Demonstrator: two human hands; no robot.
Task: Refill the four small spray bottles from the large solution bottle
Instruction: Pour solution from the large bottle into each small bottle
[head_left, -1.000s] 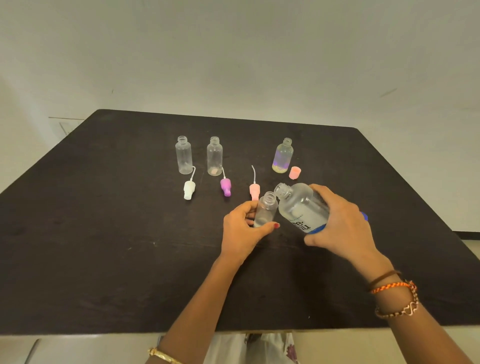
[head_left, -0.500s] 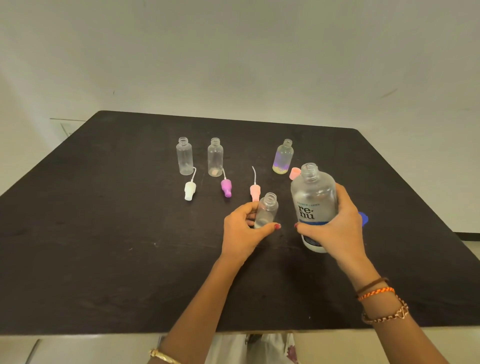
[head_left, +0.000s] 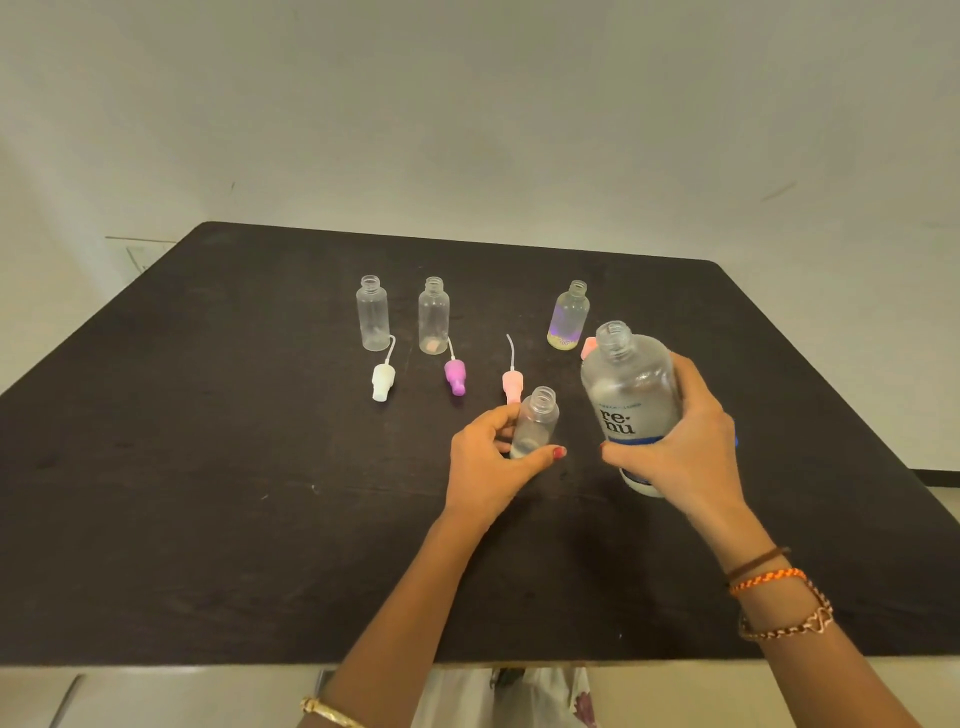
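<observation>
Holding one small bottle (head_left: 535, 423) upright on the table (head_left: 208, 467), the left hand (head_left: 488, 462) curls fingers and thumb round its lower half, near the middle of the surface. A little clear liquid seems to sit at its bottom, though the level is hard to read. The right hand (head_left: 685, 441) grips the big solution bottle (head_left: 631, 400) round its body, just right of the small one and apart from it; it stands roughly upright with its neck open, and whether its base rests on the table or hangs just above I cannot tell.

Judging from this, the step in hand is the filling of the held bottle, with no liquid running at this moment. If it needs more, the next move calls for tipping the big bottle's mouth over that narrow neck, slowly, while the left hand keeps the small one steady; the mouths differ a lot in width, so a spill is likely if the tilt is quick.

Towards the far edge stand three more small bottles, all uncapped: two clear ones (head_left: 373, 314) (head_left: 434, 317) left of centre and one with a purple and yellow tint (head_left: 569, 317) further right. Nearer lie three spray tops with their tubes, white (head_left: 383, 382), purple (head_left: 455, 376) and pink (head_left: 511, 384). A pink cap (head_left: 588, 347) peeps out behind the big bottle.
</observation>
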